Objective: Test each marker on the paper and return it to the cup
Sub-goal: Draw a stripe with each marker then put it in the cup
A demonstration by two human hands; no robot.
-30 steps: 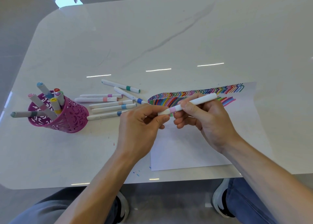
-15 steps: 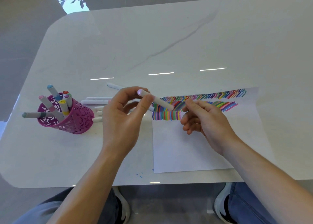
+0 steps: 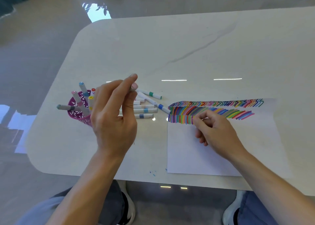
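Note:
My left hand (image 3: 114,115) pinches a white marker with a pale pink end (image 3: 134,86) between thumb and fingers, raised above the table just right of the magenta lattice cup (image 3: 76,113). Most of that marker is hidden behind the hand. Several markers stand or lean in the cup. More white markers (image 3: 144,109) lie loose on the table between the cup and the paper (image 3: 204,156), which carries rows of coloured strokes along its top edge. My right hand (image 3: 216,131) rests on the paper below the strokes, fingers loosely curled, holding nothing.
The white marble table (image 3: 187,46) has a rounded near-left corner and a front edge close to my knees. A few small blue ink specks (image 3: 152,172) mark the table beside the paper's lower left corner.
My right hand let go of the pink marker and settled on the paper. My left hand carried the marker leftward, towards the cup.

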